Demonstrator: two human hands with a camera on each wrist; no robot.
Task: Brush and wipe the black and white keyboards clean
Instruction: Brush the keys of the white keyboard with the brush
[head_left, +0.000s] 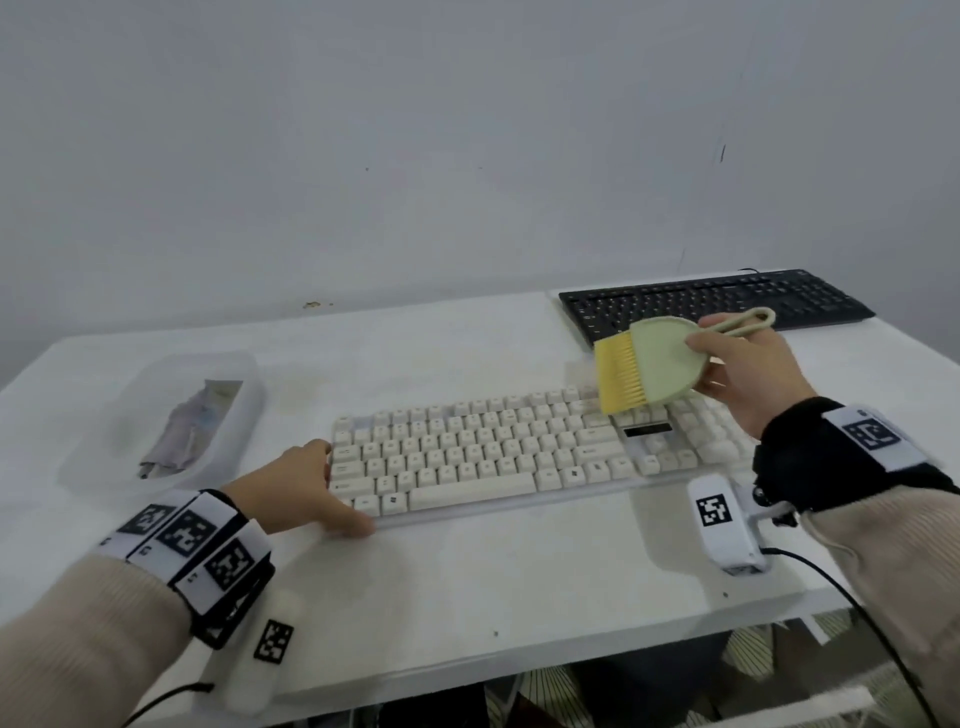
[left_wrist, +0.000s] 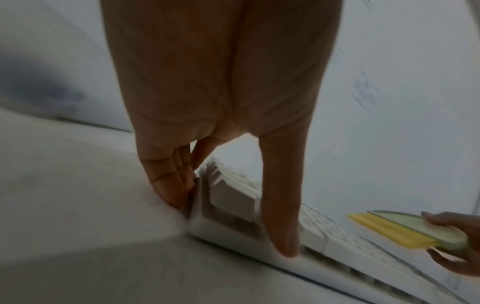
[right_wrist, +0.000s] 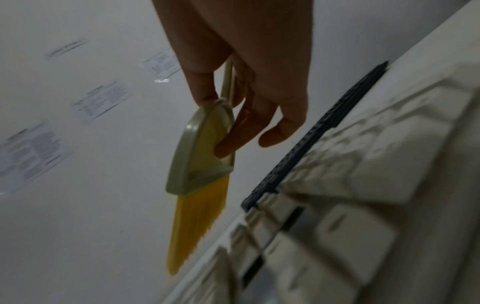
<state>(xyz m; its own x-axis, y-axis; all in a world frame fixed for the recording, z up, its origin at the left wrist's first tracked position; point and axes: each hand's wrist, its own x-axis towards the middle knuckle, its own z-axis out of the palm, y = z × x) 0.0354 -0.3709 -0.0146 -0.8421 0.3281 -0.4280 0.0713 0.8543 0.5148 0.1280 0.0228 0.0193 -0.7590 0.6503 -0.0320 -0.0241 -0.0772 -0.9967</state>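
Note:
The white keyboard (head_left: 498, 452) lies across the middle of the table. My left hand (head_left: 306, 488) rests at its left end; the thumb (left_wrist: 280, 216) lies on the front left corner of the white keyboard (left_wrist: 233, 197) and the other fingers (left_wrist: 168, 181) touch its left side. My right hand (head_left: 748, 374) holds a pale green brush (head_left: 660, 364) with yellow bristles (head_left: 621, 379) just above the keyboard's upper right keys. In the right wrist view the brush (right_wrist: 202, 148) hangs over the white keyboard (right_wrist: 350, 205). The black keyboard (head_left: 711, 301) lies at the back right.
A clear plastic tray (head_left: 104, 447) holding a crumpled grey cloth (head_left: 189, 431) sits at the left of the white table (head_left: 519, 571). A pale wall (head_left: 415, 130) rises right behind the table. The table's front edge runs close to my wrists.

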